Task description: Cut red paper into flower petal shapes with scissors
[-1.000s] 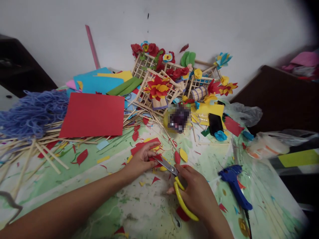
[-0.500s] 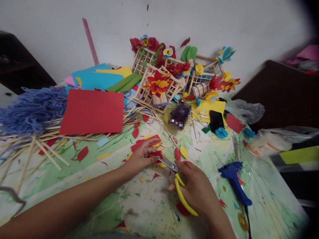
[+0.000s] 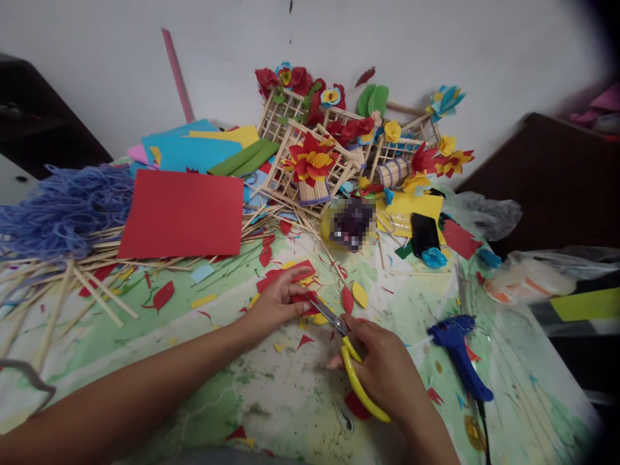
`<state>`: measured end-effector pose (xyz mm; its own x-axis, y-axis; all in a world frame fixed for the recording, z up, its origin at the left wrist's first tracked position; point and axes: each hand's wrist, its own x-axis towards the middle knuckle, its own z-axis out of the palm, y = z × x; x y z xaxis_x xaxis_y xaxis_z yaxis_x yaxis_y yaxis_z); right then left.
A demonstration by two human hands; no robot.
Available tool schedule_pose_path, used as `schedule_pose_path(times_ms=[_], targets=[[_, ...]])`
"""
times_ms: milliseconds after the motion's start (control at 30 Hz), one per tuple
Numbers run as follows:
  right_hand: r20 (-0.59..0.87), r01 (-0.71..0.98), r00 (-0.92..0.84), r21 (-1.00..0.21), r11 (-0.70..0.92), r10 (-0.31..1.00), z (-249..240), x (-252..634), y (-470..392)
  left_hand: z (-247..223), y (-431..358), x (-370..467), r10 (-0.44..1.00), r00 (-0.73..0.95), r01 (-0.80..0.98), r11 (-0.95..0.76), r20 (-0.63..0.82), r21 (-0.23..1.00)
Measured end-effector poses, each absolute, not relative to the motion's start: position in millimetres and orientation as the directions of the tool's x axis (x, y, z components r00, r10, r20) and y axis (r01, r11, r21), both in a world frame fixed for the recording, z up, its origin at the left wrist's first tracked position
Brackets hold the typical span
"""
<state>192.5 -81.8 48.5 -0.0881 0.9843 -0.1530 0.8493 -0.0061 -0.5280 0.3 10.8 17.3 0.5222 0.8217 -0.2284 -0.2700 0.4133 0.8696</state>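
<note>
Left hand (image 3: pixel 277 302): fingers pinch small red paper piece (image 3: pixel 301 299) over surface (image 3: pixel 285 400). Right hand (image 3: pixel 387 361): fingers curl round yellow-handled scissors (image 3: pixel 345 332). Blades look narrower than half a second ago; snip apparently closing.

My scissors (image 3: pixel 345 330) have smooth, shiny metal blades and yellow plastic handles with a slight gloss; the paper piece (image 3: pixel 301 298) I hold looks matt, as does the large red sheet (image 3: pixel 181 214), flat and smooth; the sticks (image 3: pixel 99 297) are bare, unvarnished-looking wood; the strand heap (image 3: pixel 72 201) looks soft and fibrous; the petalled flower (image 3: pixel 310 160) is matt paper; the glue gun (image 3: pixel 460 358) is smooth, hard plastic; the bag (image 3: pixel 494 213) is thin, wrinkled, see-through plastic; the surface (image 3: pixel 285 407) looks blotched, its covering cloth or plastic, I cannot tell which.
</note>
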Motion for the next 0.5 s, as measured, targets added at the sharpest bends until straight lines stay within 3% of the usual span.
schedule_pose_path(times_ms=[500], targets=[[-0.171, 0.804, -0.091, -0.594, -0.029, 0.981, 51.2, 191.6, -81.7, 14.1, 13.1, -1.3, 0.884, 0.422, -0.223, 0.314, -0.199, 0.923]])
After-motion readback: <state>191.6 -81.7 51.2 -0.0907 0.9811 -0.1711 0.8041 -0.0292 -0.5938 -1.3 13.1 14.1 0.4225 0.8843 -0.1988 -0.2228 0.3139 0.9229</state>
